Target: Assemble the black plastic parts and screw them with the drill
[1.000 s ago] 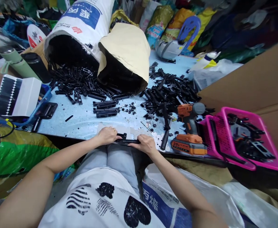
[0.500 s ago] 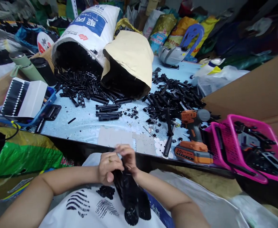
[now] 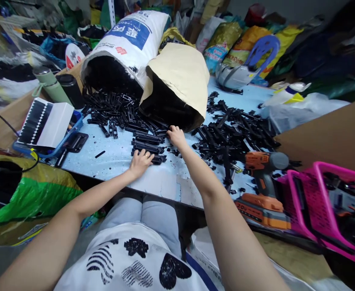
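My left hand (image 3: pixel 141 162) is closed over the nearest of several long black parts (image 3: pixel 148 148) lined up on the blue tabletop (image 3: pixel 113 159). My right hand (image 3: pixel 176 135) reaches to the mouth of the beige paper sack (image 3: pixel 183 72), its fingers bent at the edge of the black pieces there. What its fingertips hold, if anything, is too small to make out. A heap of small black parts (image 3: pixel 117 109) lies left of the sack, and another heap (image 3: pixel 238 129) lies to its right.
An orange cordless drill (image 3: pixel 264 190) stands at the front right beside pink baskets (image 3: pixel 326 202). A white sack (image 3: pixel 125 44) lies at the back. At left are a blue basket (image 3: pixel 54 151), a green bottle (image 3: pixel 51 85) and a black cup (image 3: pixel 71 91).
Both hands have moved from my lap forward onto the table and apart. The black part they held is now out of them, and another long part lies in the row. The view has shifted.
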A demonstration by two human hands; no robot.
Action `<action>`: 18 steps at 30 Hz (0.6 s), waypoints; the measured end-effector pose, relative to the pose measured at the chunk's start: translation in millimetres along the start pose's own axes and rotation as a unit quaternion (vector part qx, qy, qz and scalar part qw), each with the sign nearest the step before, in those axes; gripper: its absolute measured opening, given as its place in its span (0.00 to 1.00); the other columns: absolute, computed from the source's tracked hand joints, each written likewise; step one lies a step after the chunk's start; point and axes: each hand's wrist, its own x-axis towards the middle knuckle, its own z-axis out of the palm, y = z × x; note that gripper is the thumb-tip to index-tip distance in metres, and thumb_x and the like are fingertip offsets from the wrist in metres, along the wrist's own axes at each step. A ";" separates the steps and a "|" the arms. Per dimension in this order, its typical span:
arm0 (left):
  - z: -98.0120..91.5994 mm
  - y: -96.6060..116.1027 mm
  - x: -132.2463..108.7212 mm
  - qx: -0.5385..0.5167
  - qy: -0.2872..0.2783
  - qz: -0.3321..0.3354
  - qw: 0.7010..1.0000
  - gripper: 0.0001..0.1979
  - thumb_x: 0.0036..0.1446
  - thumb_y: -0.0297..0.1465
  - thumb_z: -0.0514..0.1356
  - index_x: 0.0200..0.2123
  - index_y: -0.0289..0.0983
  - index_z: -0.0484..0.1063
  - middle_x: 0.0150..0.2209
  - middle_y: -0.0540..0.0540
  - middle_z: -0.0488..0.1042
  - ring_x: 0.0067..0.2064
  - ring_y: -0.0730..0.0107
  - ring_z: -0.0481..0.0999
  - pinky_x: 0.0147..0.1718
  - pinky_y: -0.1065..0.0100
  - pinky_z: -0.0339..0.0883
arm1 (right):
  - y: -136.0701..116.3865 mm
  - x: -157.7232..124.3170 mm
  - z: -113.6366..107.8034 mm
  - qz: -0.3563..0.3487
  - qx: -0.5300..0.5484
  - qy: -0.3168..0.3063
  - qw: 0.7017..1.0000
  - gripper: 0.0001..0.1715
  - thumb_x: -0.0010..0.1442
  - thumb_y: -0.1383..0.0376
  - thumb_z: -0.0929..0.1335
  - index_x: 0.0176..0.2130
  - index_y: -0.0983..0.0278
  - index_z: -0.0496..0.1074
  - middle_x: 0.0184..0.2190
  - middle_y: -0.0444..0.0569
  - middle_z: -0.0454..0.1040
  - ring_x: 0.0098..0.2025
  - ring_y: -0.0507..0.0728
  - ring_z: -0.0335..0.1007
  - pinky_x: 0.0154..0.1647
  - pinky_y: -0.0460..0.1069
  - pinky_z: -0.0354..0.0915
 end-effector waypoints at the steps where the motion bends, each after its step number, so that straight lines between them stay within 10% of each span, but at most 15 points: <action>1: -3.4 -9.6 9.2 -0.003 0.014 -0.032 0.999 0.21 0.61 0.39 0.54 0.55 0.37 0.65 0.49 0.38 0.71 0.52 0.52 0.65 0.48 0.52 0.57 | 2.1 3.8 -1.6 -0.018 -0.005 0.002 1.000 0.13 0.62 0.68 0.61 0.41 0.70 0.73 0.56 0.62 0.60 0.54 0.65 0.53 0.49 0.59 0.54; 4: -18.4 -64.4 27.4 -0.016 0.090 -0.201 0.975 0.24 0.61 0.42 0.53 0.54 0.31 0.62 0.52 0.33 0.68 0.54 0.51 0.63 0.49 0.52 0.58 | 6.3 -0.4 -12.9 -0.043 0.063 0.037 0.996 0.12 0.62 0.64 0.63 0.38 0.70 0.71 0.56 0.62 0.61 0.53 0.64 0.55 0.51 0.58 0.54; 7: -32.0 -138.2 32.4 -0.040 0.132 -0.459 0.878 0.24 0.62 0.37 0.54 0.51 0.21 0.58 0.53 0.26 0.64 0.54 0.51 0.62 0.48 0.55 0.61 | 2.7 -19.8 -25.9 -0.012 0.184 0.033 0.982 0.15 0.62 0.57 0.63 0.38 0.67 0.68 0.42 0.57 0.71 0.42 0.59 0.64 0.43 0.54 0.61; 10: -36.0 -187.9 32.8 -0.074 0.088 -0.516 0.849 0.21 0.59 0.34 0.57 0.41 0.16 0.61 0.45 0.25 0.69 0.49 0.55 0.67 0.48 0.54 0.62 | -17.3 -43.9 -31.9 0.010 0.364 -0.002 0.931 0.21 0.60 0.51 0.63 0.43 0.64 0.65 0.32 0.48 0.71 0.33 0.54 0.66 0.34 0.49 0.64; 14: -40.6 -195.3 23.9 -0.087 0.058 -0.509 0.854 0.13 0.59 0.28 0.57 0.39 0.20 0.60 0.39 0.34 0.71 0.44 0.61 0.70 0.46 0.54 0.65 | -52.0 -77.3 -35.8 0.012 0.532 -0.008 0.847 0.39 0.56 0.53 0.67 0.61 0.60 0.49 0.35 0.46 0.72 0.36 0.55 0.69 0.36 0.51 0.67; 18: -67.9 -166.2 -3.9 -0.062 0.068 -0.443 0.892 0.10 0.61 0.26 0.53 0.44 0.25 0.59 0.48 0.32 0.66 0.44 0.59 0.71 0.46 0.53 0.65 | -73.3 -116.6 -43.5 -0.035 0.429 0.015 0.902 0.35 0.51 0.59 0.70 0.57 0.60 0.62 0.42 0.51 0.68 0.44 0.59 0.66 0.45 0.56 0.65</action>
